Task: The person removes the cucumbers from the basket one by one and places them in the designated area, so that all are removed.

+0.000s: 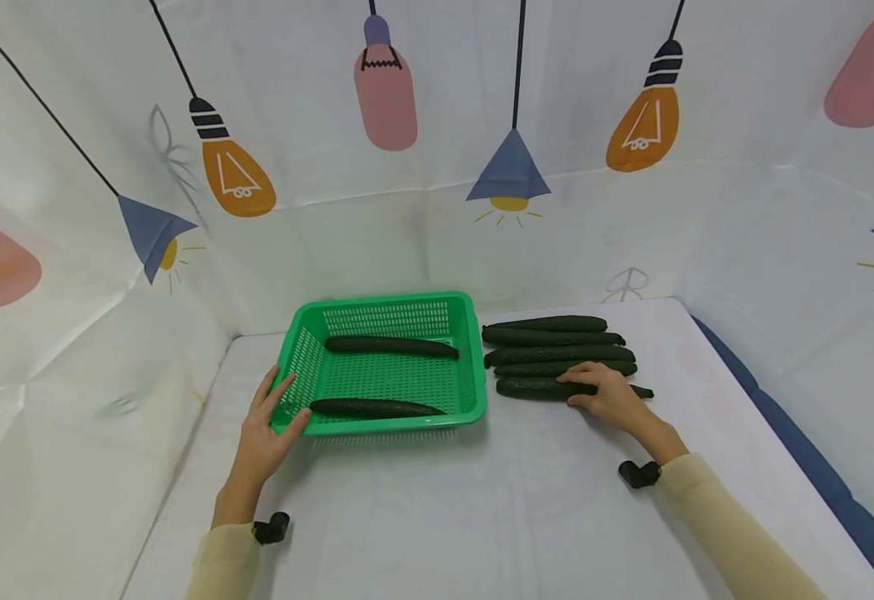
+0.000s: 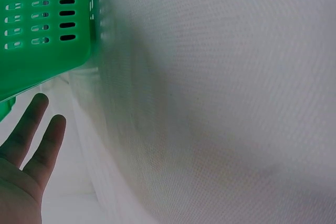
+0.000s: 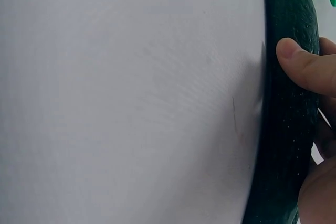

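Observation:
A green plastic basket stands on the table, with one dark green cucumber lying toward its back and a second cucumber near its front wall. My left hand rests against the basket's left front corner, fingers spread and fairly straight; two of them appear beside the basket wall in the left wrist view. To the right of the basket, my right hand grips the nearest cucumber of a row. In the right wrist view the thumb presses that cucumber's side, other fingers lying partly hidden beyond it.
Behind the held cucumber lie several more cucumbers, side by side next to the basket. A white cloth covers the table. White sheeting printed with lamps rises at the back and sides. Blue material runs along the right edge.

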`<state>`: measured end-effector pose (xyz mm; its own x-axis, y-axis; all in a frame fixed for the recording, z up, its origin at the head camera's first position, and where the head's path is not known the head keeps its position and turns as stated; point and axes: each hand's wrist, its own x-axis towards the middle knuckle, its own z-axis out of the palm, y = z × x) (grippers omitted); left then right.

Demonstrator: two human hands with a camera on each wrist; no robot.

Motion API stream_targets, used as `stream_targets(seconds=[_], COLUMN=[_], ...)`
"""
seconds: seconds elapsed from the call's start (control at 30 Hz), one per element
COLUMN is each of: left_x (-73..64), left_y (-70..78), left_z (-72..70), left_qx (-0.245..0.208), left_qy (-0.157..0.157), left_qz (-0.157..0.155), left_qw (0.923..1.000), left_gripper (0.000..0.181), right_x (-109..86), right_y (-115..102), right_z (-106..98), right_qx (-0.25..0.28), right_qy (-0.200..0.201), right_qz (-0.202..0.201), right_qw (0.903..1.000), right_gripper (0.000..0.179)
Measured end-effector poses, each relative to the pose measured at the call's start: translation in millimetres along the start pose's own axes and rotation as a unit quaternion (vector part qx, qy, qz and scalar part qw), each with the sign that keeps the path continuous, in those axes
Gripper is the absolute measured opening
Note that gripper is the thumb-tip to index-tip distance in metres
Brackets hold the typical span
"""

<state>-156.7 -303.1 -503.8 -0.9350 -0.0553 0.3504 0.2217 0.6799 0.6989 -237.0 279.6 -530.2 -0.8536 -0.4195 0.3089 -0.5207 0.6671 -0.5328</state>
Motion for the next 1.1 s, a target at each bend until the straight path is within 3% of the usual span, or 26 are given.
stream_targets(seconds=[0.23,0.87,1.1], left_x=[1.9,-0.6,-2.0], left_y=[0.4,3.3,3.1], left_z=[0.8,-0.3,-0.3], left_qx=[-0.008,-0.003,-0.007], left_qy=[0.002,0.004,0.005], left_qz=[0.01,0.003,0.004], left_qw=[0.9999,1.0,1.0], left_gripper=[0.066,0.064,0.063], right_x=[0.4,-0.7,3.0], right_y=[-1.5,-3.2,-6.0], right_z=[-3.1,-3.2,-10.1], right_qx=[0.008,0.005,0.004], right_qy=[-0.011,-0.01,-0.007], right_qz=[0.024,0.023,-0.006], right_qw=[0.9996,0.9997,0.9999], right_gripper=[0.039,0.034,0.031])
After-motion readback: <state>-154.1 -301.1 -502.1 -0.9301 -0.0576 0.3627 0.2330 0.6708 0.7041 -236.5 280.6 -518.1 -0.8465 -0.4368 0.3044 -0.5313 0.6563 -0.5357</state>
